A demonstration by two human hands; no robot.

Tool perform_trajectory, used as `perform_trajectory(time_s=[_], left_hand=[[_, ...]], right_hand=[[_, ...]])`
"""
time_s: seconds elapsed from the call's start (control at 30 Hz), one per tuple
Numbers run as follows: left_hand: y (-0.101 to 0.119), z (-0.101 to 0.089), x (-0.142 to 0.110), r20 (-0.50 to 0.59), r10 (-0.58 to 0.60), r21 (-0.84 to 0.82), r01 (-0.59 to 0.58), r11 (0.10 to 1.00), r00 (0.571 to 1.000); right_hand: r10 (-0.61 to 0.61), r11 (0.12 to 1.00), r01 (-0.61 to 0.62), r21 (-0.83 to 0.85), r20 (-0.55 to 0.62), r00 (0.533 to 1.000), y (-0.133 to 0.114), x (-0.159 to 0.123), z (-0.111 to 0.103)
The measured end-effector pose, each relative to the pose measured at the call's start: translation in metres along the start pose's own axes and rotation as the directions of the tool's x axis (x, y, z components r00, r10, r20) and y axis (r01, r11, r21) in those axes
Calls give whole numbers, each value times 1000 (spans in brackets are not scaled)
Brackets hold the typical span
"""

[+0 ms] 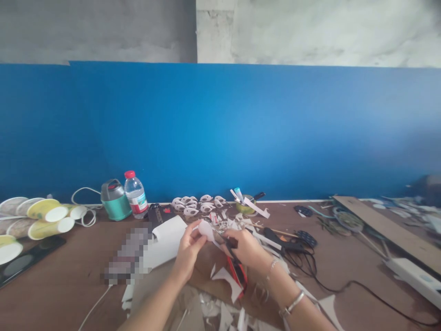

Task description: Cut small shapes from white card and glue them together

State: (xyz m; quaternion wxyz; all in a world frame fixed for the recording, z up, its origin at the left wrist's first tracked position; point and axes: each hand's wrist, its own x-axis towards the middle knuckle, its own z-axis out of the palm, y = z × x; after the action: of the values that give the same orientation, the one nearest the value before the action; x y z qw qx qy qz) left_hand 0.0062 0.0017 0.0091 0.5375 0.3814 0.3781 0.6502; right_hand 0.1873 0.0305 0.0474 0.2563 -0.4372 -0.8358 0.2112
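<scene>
My left hand pinches a small white paper piece with a rounded edge. My right hand is closed around a pair of scissors, whose blades reach to the paper; fingers partly hide the handles. Below the hands lie a curved white paper scrap and a red and black object. Beyond them stand several white oval paper shapes with dark spots. To the left of my left hand rests a stack of white paper.
At the left are stacked paper cups, a teal container and a water bottle. A green cup with pens stands behind. On the right are a black glue gun with its cable, a long board and a white power strip.
</scene>
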Motion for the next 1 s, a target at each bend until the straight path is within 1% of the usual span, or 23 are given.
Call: perform_trajectory(time_s=[0.17, 0.33, 0.53, 0.7, 0.87, 1.0], left_hand=[[-1, -2, 1, 5, 5, -4, -5, 1000, 1000], [0, -4, 0, -24, 38, 40, -37, 999, 999], [-1, -3, 0, 1, 31, 9, -31, 999, 1000], [-1, -2, 1, -3, 34, 48, -34, 998, 999], [-2, -2, 2, -9, 46, 75, -45, 996, 999], [-3, -3, 2, -8, 29, 74, -29, 997, 1000]], right_hand=[[43, 998, -43, 35, 6, 999, 1, 0, 0], [92, 995, -92, 49, -1, 996, 0, 2, -1], [76, 996, -76, -42, 15, 997, -3, 1, -4], [57, 993, -56, -107, 3, 998, -4, 0, -3], [30, 989, -30, -142, 2, 1000, -2, 1, -2], [20, 988, -19, -151, 5, 1000, 0, 1, -1]])
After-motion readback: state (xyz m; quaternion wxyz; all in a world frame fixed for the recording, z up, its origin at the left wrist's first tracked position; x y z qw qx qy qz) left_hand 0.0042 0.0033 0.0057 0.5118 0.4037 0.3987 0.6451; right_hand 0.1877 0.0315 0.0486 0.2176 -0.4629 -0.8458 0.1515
